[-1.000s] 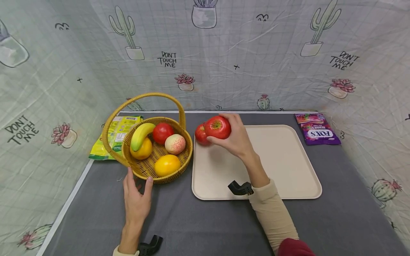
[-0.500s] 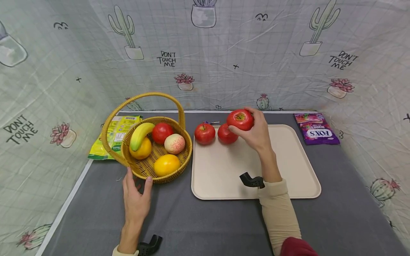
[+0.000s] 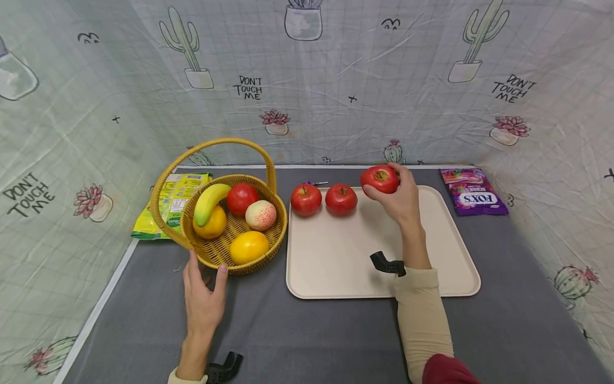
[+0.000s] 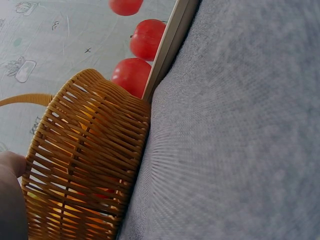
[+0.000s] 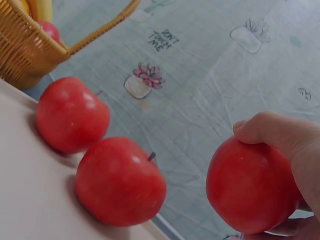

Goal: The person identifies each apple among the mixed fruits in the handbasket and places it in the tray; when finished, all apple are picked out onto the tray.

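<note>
My right hand (image 3: 403, 200) grips a red apple (image 3: 380, 179) with the thumb on its near side, above the far part of the beige tray (image 3: 345, 261). To its left, two more red apples (image 3: 341, 200) stand side by side on the tray's far left. My left hand (image 3: 203, 304) lies at the near side of the wicker basket (image 3: 254, 266), fingers extended and thumb against the rim. Inside the basket are a banana (image 3: 211, 202), an orange fruit (image 3: 211, 223), a red fruit (image 3: 242, 199), a speckled peach (image 3: 261, 215) and a yellow-orange fruit (image 3: 249, 247).
A yellow packet (image 3: 148, 221) lies behind the basket on the left. At the far right is a purple Fox's packet (image 3: 475, 192). A small purple item (image 3: 314, 183) peeks out behind the tray. The basket's tall handle (image 3: 230, 141) arches over its far left.
My right hand has carried its apple rightward from above the leftmost apple, along the tray's far side. The second apple on the tray has come into full sight. My left hand stays put.
</note>
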A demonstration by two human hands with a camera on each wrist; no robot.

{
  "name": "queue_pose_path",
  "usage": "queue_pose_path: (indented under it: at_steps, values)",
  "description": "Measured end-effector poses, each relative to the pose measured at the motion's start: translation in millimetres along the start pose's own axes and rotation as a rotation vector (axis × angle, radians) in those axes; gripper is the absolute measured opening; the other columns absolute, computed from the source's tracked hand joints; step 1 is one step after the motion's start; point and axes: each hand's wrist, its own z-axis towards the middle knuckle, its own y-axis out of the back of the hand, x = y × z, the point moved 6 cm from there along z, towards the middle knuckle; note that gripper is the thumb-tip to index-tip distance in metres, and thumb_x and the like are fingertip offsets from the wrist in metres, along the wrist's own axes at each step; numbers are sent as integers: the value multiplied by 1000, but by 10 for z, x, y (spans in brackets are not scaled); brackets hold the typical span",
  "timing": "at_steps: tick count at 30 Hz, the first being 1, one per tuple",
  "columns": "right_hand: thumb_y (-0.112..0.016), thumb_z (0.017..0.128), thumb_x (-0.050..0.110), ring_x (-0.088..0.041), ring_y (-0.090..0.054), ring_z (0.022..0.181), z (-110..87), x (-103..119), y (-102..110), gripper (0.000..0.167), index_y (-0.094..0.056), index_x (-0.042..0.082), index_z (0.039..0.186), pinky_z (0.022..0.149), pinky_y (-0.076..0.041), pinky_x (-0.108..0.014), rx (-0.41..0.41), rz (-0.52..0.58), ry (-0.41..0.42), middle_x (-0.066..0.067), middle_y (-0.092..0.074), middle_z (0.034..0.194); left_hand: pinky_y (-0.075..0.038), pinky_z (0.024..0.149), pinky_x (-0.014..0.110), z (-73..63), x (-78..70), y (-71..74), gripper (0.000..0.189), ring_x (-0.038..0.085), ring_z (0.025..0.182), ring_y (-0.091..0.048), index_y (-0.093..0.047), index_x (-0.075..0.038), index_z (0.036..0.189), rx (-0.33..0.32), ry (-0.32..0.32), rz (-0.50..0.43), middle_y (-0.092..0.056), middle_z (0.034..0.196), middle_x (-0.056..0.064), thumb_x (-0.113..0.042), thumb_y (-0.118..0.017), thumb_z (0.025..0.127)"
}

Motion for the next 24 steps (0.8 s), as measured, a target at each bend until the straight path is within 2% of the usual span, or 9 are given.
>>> queue_pose_path:
  at_steps: [9, 24]
  values:
    - [-81, 82, 38, -36, -47, 132, 55, -270, -74, 82, -42, 12, 150, 108, -47, -56, 29, -52, -77, -18, -47, 146, -46, 101, 57, -5, -15, 8, 82, 37, 140, -40, -11, -17, 163, 0, -2, -6, -26, 161, 18, -33, -61, 99]
    - [-77, 85, 38, -38, -45, 136, 73, -547, -229, 84, -37, 8, 152, 110, -45, -57, 85, -96, -152, -20, -45, 150, -47, 100, 55, -4, -21, 13, 82, 36, 141, -39, -13, -15, 162, -2, 2, 0, -27, 161, 18, -33, -62, 99]
